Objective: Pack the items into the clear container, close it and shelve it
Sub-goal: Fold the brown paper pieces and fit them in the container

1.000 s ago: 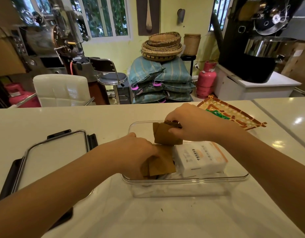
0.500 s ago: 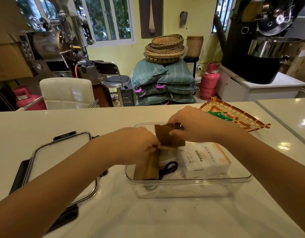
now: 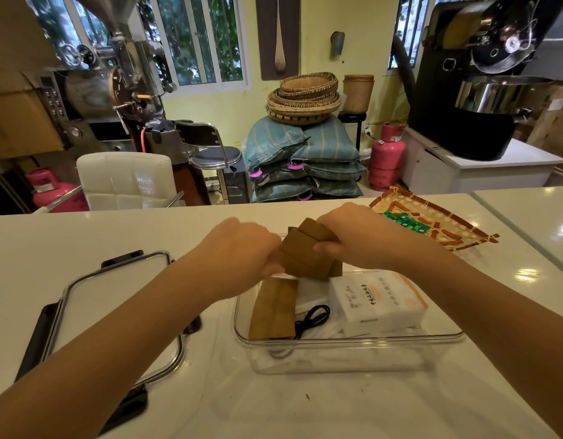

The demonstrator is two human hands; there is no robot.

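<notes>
The clear container (image 3: 346, 340) stands open on the white counter in front of me. Above its far side, my right hand (image 3: 353, 236) grips a stack of brown paper packets (image 3: 305, 255) from the right, and my left hand (image 3: 242, 248) pinches the stack's left end. Inside the container a brown packet (image 3: 274, 308) leans at the left, a black cord (image 3: 312, 320) lies beside it, and a white tissue pack (image 3: 378, 304) sits at the right. The container's lid (image 3: 115, 312), clear with black latches, lies flat to the left.
A woven bamboo tray (image 3: 457, 229) with a green item (image 3: 403, 220) lies at the counter's far right. A seam splits the counter at the right. Beyond the counter stand a white chair, a stool, stacked sacks with baskets, gas cylinders and roasting machines.
My left hand let go of the brown packet in the container and rose to join my right hand on the stack of packets, which lifted slightly. The left packet now leans by itself.
</notes>
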